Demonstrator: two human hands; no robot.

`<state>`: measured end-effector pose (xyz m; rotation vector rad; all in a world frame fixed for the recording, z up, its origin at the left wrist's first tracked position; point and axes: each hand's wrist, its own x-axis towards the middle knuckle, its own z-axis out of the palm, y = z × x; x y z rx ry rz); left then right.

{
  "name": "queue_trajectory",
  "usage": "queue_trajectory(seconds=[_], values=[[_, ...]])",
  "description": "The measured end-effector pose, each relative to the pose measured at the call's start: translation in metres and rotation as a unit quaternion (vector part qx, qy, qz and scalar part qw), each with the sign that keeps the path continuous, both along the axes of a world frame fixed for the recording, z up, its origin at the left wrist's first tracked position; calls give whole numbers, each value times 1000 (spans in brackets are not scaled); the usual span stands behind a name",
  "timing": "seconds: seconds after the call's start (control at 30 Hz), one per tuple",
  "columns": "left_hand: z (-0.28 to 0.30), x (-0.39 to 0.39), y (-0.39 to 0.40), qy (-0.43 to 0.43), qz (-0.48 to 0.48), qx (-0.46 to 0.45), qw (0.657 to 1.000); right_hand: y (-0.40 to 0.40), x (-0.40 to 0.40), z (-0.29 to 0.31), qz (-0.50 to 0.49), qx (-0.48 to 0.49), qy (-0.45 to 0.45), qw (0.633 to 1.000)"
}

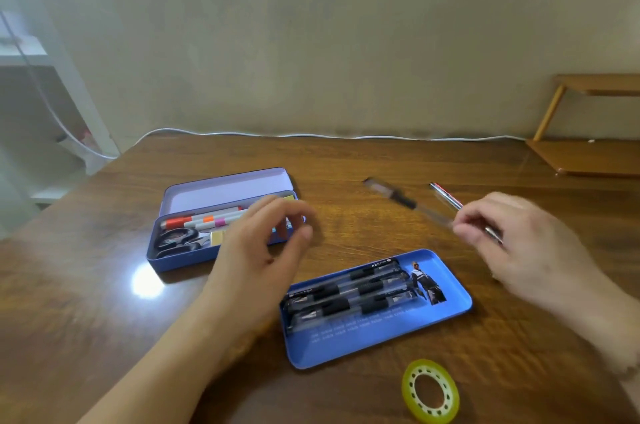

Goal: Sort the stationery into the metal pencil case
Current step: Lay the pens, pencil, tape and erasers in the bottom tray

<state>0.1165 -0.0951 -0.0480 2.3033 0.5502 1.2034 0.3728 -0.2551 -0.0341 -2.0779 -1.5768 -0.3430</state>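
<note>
Pens, right grip
Fingers curled round two pens; left hand loosely open, empty, hovering beside the open pencil case.

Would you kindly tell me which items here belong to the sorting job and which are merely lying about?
Job: metal pencil case, blue tray, black pens, clear pen, red pen, tape roll.
Lying about: white cable, wooden shelf.

Left hand hovers with fingers loosely curled; right hand pinches, fingers curled.
</note>
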Motion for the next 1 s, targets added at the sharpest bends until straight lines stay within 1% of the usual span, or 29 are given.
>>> queue_trajectory(seconds=[0.07,0.13,0.27,0.37,0.47,0.57,0.67,0.87,0.93,1.0], values=[[1,0,3,-49,14,-44,998,-1,-17,-2,138,-25,-38,989],[1,-1,6,-61,9,-71,996,0,-32,-7,205,-51,-62,976],[2,-2,3,17,-46,-48,998,3,-44,-16,244,-79,-107,961],[4,-4,0,97,-118,-16,988,5,-45,-20,253,-79,-127,956],[4,-7,0,198,-181,17,963,6,-44,-22,251,-86,-131,955],[4,-9,-1,268,-195,51,942,7,-44,-23,243,-98,-121,958],[3,-9,-2,306,-189,86,929,7,-46,-21,230,-113,-106,961],[3,-9,-2,325,-184,82,924,7,-43,-18,204,-129,-23,970],[3,-9,-2,330,-182,82,923,7,-33,-15,159,-105,15,981],[3,-9,-1,331,-180,83,922,5,-13,-8,39,-44,45,997]])
